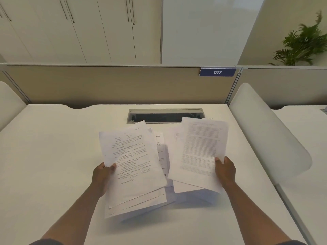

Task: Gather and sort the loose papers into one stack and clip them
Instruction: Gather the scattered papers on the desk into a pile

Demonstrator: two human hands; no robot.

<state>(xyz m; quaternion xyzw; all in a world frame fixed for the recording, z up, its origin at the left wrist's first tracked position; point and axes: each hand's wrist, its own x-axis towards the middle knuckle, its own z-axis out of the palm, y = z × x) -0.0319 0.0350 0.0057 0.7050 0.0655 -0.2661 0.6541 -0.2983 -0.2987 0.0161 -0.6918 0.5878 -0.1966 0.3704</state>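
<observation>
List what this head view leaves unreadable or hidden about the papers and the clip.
- Sheet count in the left hand bundle: only fanned lower edges show.
- Sheets on the desk between the two bundles: mostly covered by the held papers.
- Text on the right hand sheets: too small and blurred.
- Clip: only a tiny wire loop shows above the right sheets; type unclear.

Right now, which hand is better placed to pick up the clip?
Right. The clip lies on the desk just beyond the sheets the right hand holds; the left hand, holding the bigger bundle, is farther off.
</observation>
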